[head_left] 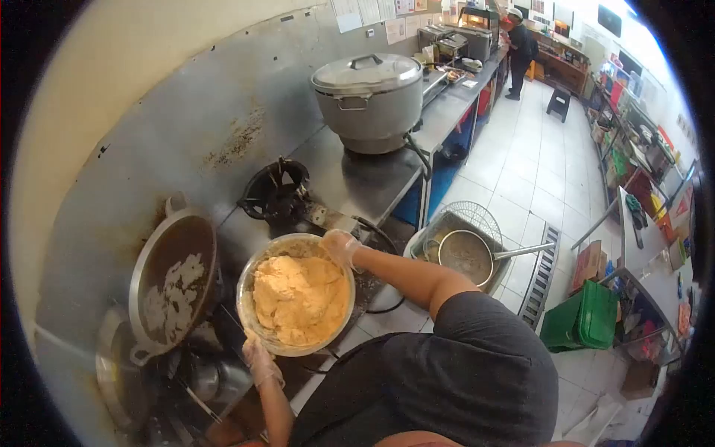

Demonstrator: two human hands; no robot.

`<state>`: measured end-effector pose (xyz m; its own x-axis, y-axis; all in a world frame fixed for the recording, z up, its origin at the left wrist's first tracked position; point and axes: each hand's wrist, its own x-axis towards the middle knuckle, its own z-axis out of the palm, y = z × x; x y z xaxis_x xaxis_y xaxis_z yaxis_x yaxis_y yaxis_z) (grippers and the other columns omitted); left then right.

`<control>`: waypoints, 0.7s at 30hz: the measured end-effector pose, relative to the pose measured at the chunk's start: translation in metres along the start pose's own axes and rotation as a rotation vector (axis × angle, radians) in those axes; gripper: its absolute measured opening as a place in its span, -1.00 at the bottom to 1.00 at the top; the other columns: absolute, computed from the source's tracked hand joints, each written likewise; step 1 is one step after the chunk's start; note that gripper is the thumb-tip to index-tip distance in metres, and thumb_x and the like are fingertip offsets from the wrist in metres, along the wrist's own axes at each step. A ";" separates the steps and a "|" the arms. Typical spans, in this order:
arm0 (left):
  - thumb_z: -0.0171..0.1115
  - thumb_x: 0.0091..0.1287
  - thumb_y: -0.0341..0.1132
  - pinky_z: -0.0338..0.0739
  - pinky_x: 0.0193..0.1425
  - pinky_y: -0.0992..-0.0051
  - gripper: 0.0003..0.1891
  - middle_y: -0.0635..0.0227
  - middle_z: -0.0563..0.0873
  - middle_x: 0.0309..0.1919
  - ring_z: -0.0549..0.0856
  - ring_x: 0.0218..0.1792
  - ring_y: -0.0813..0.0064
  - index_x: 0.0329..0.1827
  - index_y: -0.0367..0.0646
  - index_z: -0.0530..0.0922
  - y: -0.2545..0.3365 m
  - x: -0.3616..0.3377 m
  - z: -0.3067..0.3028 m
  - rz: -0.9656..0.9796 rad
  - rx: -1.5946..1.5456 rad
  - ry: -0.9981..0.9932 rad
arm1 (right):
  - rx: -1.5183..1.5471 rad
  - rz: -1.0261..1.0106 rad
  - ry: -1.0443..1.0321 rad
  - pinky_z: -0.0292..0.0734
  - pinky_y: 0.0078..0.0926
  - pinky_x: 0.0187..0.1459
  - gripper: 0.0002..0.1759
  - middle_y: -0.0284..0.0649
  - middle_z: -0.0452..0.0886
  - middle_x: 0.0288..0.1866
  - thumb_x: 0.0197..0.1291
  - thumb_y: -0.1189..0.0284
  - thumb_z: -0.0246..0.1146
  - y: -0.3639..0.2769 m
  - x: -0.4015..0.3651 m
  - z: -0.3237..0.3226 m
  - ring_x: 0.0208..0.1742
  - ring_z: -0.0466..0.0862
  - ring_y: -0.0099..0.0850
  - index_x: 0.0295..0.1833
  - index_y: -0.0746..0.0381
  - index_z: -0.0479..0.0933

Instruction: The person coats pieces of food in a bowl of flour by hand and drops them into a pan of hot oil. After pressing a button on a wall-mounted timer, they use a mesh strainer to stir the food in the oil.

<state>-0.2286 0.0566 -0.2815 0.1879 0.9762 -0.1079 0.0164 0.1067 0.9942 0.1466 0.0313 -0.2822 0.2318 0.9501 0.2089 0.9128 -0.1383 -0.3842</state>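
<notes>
A large metal bowl (348, 313) is full of a lumpy orange-yellow mixture (302, 302), which looks like seasoned flour or batter. My right hand (341, 248), in a clear plastic glove, grips the far right rim. At the near left rim, my left hand (261, 361) wears the same kind of glove and is closed on the edge. Left of the bowl sits a wide two-handled pan (195, 242) of brown liquid with pale patches on top. Behind the bowl is a black gas burner (275, 190).
A big lidded rice cooker (369, 100) stands on the steel counter (328, 164). On my right are a long-handled strainer (465, 257) over a container, a floor drain (538, 276) and a green bin (581, 316). A person (520, 56) stands far down the aisle.
</notes>
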 end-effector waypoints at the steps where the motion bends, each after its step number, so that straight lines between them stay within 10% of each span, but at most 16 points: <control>1: -0.11 0.52 0.04 0.51 -0.43 0.51 -0.52 0.33 0.67 -0.32 0.65 -0.43 0.45 0.05 -0.24 0.52 -0.004 0.019 -0.011 0.013 0.001 -0.006 | 0.358 0.167 0.082 0.53 -0.31 -0.11 -0.77 -0.11 0.66 -0.23 0.23 0.31 0.11 -0.015 -0.001 -0.004 -0.19 0.65 -0.27 -0.20 0.18 0.62; 3: -0.13 0.51 0.05 0.59 -0.27 0.35 -0.47 0.22 0.71 -0.23 0.71 -0.29 0.31 0.09 -0.30 0.52 -0.007 0.065 -0.021 -0.040 -0.017 0.102 | -0.106 -0.023 0.010 0.52 -0.32 -0.16 -0.80 -0.11 0.65 -0.27 0.20 0.35 0.12 -0.009 0.032 0.011 -0.24 0.64 -0.28 -0.24 0.18 0.61; 4: -0.10 0.51 -0.14 0.52 -0.28 0.45 -0.63 0.37 0.63 -0.32 0.62 -0.33 0.44 0.01 -0.26 0.54 0.065 0.035 -0.001 -0.147 0.210 0.159 | 0.043 -0.021 0.052 0.52 -0.31 -0.18 -0.82 -0.11 0.64 -0.29 0.18 0.37 0.13 -0.004 0.039 0.017 -0.26 0.64 -0.28 -0.24 0.18 0.62; 8: -0.11 0.49 -0.19 0.53 -0.15 0.27 -0.62 0.07 0.67 -0.27 0.64 -0.25 0.19 -0.03 -0.37 0.55 -0.027 0.077 -0.054 0.233 0.387 -0.059 | 0.461 -0.030 -0.010 0.50 -0.26 -0.19 -0.85 -0.13 0.63 -0.34 0.04 0.45 0.24 -0.019 -0.004 -0.024 -0.27 0.61 -0.27 -0.27 0.22 0.65; 9: -0.09 0.46 -0.23 0.50 -0.11 0.26 -0.65 -0.01 0.66 -0.26 0.64 -0.24 0.12 -0.03 -0.37 0.54 -0.018 0.063 -0.049 0.204 0.461 -0.082 | 0.398 -0.370 0.418 0.50 -0.28 -0.25 -0.85 -0.13 0.63 -0.41 0.09 0.41 0.23 0.002 -0.009 -0.013 -0.34 0.61 -0.27 -0.27 0.21 0.66; 11: -0.01 0.43 -0.15 0.53 -0.17 0.18 -0.63 0.09 0.67 -0.32 0.65 -0.30 0.16 -0.01 -0.31 0.55 0.028 0.010 -0.033 -0.273 0.163 -0.096 | -0.678 -0.188 -0.158 0.49 -0.38 -0.36 -0.89 -0.26 0.61 -0.47 0.09 0.40 0.21 -0.033 -0.010 -0.057 -0.38 0.63 -0.30 -0.38 0.18 0.62; 13: -0.04 0.43 -0.21 0.56 -0.20 0.15 -0.67 0.14 0.64 -0.39 0.66 -0.36 0.19 0.03 -0.28 0.53 0.066 -0.013 -0.028 -0.082 1.229 -0.337 | -0.441 -0.195 0.172 0.57 -0.32 -0.19 -0.86 -0.22 0.64 -0.28 0.16 0.40 0.13 -0.042 -0.013 -0.074 -0.18 0.65 -0.27 -0.30 0.15 0.61; 17: -0.05 0.39 -0.39 0.51 0.07 0.08 -0.68 -0.06 0.60 -0.10 0.65 -0.05 0.11 0.15 -0.24 0.47 0.120 -0.038 0.001 -0.109 1.421 -0.744 | -0.089 -0.566 0.207 0.57 -0.31 -0.15 -0.79 -0.16 0.67 -0.22 0.22 0.39 0.11 -0.077 0.009 -0.059 -0.19 0.66 -0.20 -0.15 0.23 0.59; 19: -0.04 0.34 -0.46 0.42 0.21 0.05 -0.59 -0.11 0.54 0.07 0.55 0.13 -0.01 0.26 -0.24 0.41 0.044 -0.014 0.031 0.751 1.405 -0.559 | -0.035 -0.734 0.164 0.57 -0.34 -0.08 -0.75 -0.19 0.67 -0.20 0.20 0.41 0.10 -0.041 0.037 -0.009 -0.17 0.66 -0.24 -0.07 0.24 0.58; 21: -0.05 0.44 -0.24 0.32 0.34 0.14 -0.53 -0.02 0.49 0.24 0.45 0.27 -0.02 0.35 -0.27 0.34 0.057 0.025 0.074 0.529 1.138 -0.515 | -0.369 -0.475 -0.306 0.56 -0.33 0.00 -0.70 -0.11 0.68 -0.11 0.25 0.41 0.05 -0.027 0.065 0.043 -0.06 0.67 -0.20 -0.02 0.31 0.57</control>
<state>-0.1500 0.0726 -0.2272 0.7636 0.6438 0.0491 0.5771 -0.7146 0.3954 0.1224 0.1088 -0.2965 -0.2788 0.9603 -0.0052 0.9599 0.2789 0.0299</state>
